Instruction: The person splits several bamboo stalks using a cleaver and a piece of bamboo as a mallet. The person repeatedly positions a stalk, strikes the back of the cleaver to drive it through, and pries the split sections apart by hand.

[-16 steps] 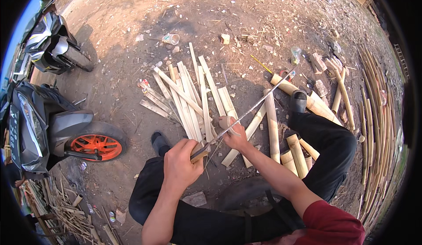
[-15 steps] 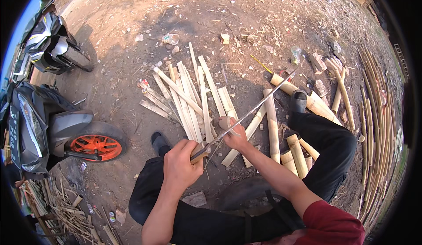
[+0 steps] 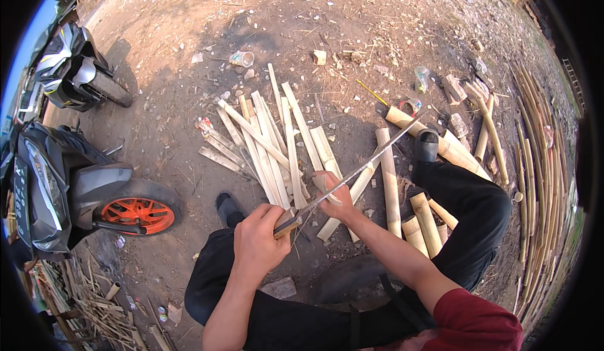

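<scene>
My left hand (image 3: 259, 245) was clenched round the wooden handle of a long knife (image 3: 352, 176), the blade running up and to the right over my knees. My right hand (image 3: 331, 195) was closed on a thin bamboo strip (image 3: 328, 197), pressed right against the blade near its handle end. Just beyond my hands, split bamboo slats (image 3: 270, 143) lay fanned on the dirt ground (image 3: 189, 99). Round bamboo sections (image 3: 423, 225) sat beside my right leg. A motorbike with an orange wheel (image 3: 135, 212) stood at my left.

Head cam, fisheye, looks down, close-up.
</scene>
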Tool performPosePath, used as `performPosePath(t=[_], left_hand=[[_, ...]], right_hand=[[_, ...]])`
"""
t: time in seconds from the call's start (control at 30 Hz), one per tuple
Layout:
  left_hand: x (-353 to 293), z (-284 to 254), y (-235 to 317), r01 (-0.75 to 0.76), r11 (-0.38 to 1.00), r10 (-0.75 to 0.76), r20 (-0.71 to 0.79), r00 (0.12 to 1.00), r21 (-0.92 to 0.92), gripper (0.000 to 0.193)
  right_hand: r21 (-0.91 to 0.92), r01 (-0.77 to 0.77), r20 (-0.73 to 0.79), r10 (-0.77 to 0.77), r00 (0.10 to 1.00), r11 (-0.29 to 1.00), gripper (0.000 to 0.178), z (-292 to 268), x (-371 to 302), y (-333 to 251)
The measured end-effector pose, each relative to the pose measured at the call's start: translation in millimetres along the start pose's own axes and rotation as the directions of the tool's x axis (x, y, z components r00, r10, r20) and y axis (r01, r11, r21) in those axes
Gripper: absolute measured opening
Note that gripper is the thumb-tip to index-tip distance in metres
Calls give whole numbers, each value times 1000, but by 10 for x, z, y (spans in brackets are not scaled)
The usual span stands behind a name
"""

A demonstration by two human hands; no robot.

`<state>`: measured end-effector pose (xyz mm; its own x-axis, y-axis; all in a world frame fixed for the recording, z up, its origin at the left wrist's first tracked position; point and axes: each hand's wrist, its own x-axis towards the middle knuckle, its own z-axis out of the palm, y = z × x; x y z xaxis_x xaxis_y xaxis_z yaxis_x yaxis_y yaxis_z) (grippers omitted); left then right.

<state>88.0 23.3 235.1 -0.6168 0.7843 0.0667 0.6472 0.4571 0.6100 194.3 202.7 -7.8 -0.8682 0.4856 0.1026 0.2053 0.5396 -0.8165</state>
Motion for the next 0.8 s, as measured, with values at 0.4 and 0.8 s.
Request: performPosePath(t=[0.4, 0.8], left_hand=[[-32, 4, -4, -20, 1000, 20, 22, 1000, -3, 27], [-45, -23, -5, 16, 1000, -16, 27, 1000, 19, 27]], right_hand=[[-24, -7, 10, 7, 1000, 1000, 73, 10, 31, 30], [37, 25, 4, -25, 1000, 999, 78, 12, 23, 16]])
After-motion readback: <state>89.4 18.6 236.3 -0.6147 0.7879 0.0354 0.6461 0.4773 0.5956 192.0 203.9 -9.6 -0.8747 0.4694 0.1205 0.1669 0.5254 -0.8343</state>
